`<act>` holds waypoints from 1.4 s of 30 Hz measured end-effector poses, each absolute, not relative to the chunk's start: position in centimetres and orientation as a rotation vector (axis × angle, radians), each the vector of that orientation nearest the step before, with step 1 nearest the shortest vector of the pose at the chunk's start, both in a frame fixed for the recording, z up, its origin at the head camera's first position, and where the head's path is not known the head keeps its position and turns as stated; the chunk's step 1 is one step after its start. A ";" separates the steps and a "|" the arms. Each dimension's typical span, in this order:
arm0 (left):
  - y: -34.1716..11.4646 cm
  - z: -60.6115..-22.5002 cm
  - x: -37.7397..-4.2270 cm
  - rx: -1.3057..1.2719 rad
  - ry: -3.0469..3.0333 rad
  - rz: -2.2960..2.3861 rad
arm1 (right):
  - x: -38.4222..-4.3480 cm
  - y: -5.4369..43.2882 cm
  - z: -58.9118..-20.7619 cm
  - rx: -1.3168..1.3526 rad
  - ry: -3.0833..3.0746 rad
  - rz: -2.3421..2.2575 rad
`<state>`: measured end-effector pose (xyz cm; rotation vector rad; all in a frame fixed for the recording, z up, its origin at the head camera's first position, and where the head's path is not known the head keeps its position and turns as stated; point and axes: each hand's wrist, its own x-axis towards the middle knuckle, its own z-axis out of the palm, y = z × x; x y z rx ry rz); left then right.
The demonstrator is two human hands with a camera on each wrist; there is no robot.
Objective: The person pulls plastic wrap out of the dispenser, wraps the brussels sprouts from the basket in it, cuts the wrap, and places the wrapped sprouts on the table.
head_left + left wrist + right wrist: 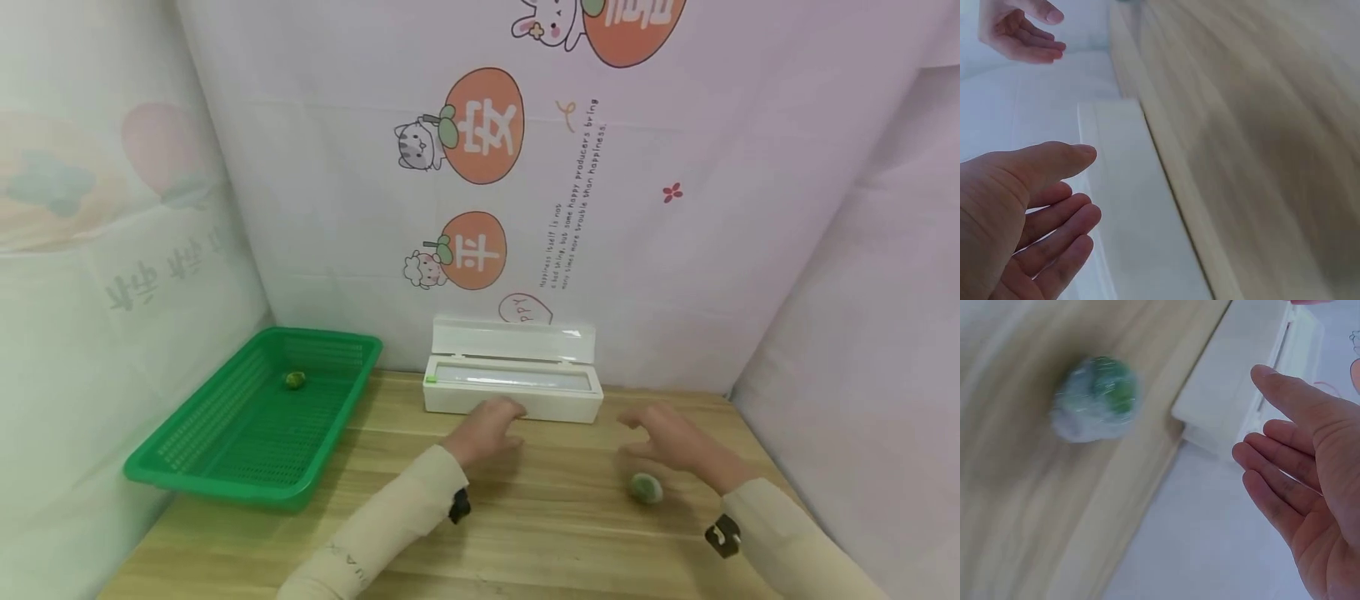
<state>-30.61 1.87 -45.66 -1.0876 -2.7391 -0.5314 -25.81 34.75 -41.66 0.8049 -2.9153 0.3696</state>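
Note:
A white cling film dispenser (513, 402) stands against the back wall with its clear lid raised. My left hand (486, 432) is held near its front, fingers loosely bent and nothing in them; the left wrist view shows the thumb overlapping the white box (1132, 206). To the right of the dispenser, my right hand (671, 440) hovers with relaxed fingers (1272, 469), also holding nothing. Just below the right hand on the table lies a small round green thing wrapped in clear film (646, 488), blurred in the right wrist view.
A green plastic basket (300, 492) stands at the left of the wooden table (540, 550), with a small yellow-green item (296, 380) inside. White printed cloth (337, 167) walls enclose the table at the back and both sides.

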 end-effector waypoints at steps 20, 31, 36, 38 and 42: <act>-7.1 -43.0 -36.4 -0.985 -2.721 -0.252 | -33.1 29.6 -39.5 0.917 -2.857 0.258; -7.7 -44.6 -37.6 -1.024 -2.700 -0.210 | -34.9 29.8 -42.3 0.898 -2.895 0.317; -7.8 -44.7 -37.9 -1.022 -2.679 -0.212 | -35.2 29.7 -42.7 0.881 -2.888 0.323; -7.9 -44.7 -37.9 -1.014 -2.687 -0.221 | -35.4 29.6 -42.7 0.900 -2.867 0.319; -8.0 -45.0 -38.3 -1.011 -2.725 -0.341 | -35.7 29.6 -42.8 0.931 -2.836 0.324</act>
